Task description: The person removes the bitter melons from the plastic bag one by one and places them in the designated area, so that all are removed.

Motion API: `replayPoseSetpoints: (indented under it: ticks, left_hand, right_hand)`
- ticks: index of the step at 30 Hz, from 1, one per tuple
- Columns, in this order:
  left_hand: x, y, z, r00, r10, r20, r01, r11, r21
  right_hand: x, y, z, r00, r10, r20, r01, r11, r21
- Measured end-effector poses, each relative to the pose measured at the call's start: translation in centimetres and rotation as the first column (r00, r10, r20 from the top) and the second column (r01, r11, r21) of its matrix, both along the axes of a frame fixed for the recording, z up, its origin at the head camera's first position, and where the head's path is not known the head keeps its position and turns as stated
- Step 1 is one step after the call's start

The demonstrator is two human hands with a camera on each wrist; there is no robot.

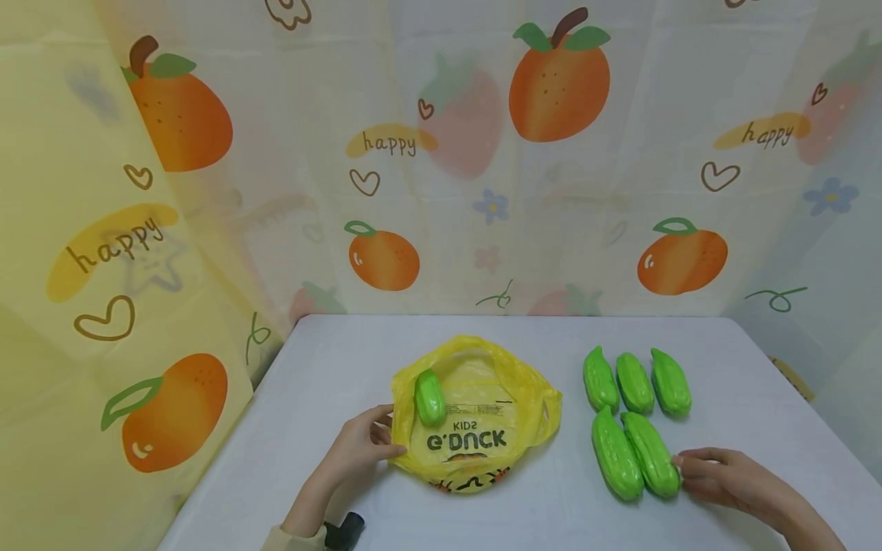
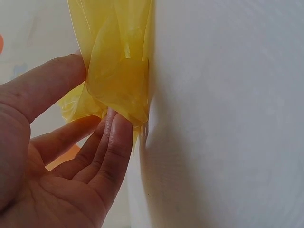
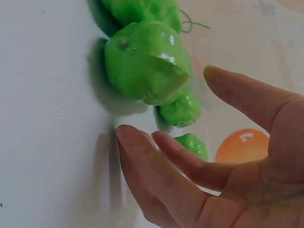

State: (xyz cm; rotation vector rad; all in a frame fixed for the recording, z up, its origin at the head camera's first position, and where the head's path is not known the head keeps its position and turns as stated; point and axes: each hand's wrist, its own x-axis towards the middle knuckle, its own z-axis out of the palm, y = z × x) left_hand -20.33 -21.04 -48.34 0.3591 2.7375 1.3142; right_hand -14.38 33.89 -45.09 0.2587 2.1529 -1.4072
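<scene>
A yellow plastic bag [image 1: 544, 383] lies on the table with its mouth spread wide and dark printing inside. One glossy green cucumber-like vegetable [image 1: 431, 399] is in it, by the left side. My left hand [image 1: 365, 442] pinches the bag's left rim between thumb and fingers; close up, the yellow film [image 2: 116, 76] runs between them. At the right lie several more such vegetables, three behind and two in front. Beside the front right vegetable [image 1: 651, 455] is my right hand [image 1: 730, 482], thumb and fingers spread apart around a gap, the lumpy green end [image 3: 147, 61] just past the fingertips.
The white table [image 1: 331, 360] reaches back to a fruit-printed cloth [image 1: 441, 222] hanging behind it. A similar yellowish cloth [image 1: 62, 383] hangs along the left side. A black strap device [image 1: 344, 529] sits on my left wrist.
</scene>
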Motion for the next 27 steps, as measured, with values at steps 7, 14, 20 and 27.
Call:
replayPoseSetpoints:
  ticks: [7, 14, 20, 27]
  left_hand:
    - [-0.1, 0.0, -0.2, 1.000, 0.001, -0.008, -0.002, 1.000, -0.010]
    - [-0.1, 0.0, -0.1, 1.000, 0.004, 0.001, -0.004, 1.000, -0.006]
    - [-0.1, 0.0, 0.2, 1.000, 0.003, 0.007, -0.003, 1.000, -0.005]
    - [0.0, 0.0, 0.2, 1.000, -0.001, 0.002, 0.001, 1.000, -0.011]
  right_hand:
    - [-0.5, 0.1, 1.2, 1.000, 0.011, -0.023, -0.010, 0.999, 0.038]
    - [-1.4, -0.2, 2.8, 0.997, 0.020, -0.078, -0.012, 0.995, 0.095]
    - [-2.0, -0.3, 4.3, 0.988, 0.056, -0.145, -0.039, 0.992, 0.122]
    - [-2.9, -1.3, 5.6, 0.972, 0.080, -0.223, -0.050, 0.989, 0.139]
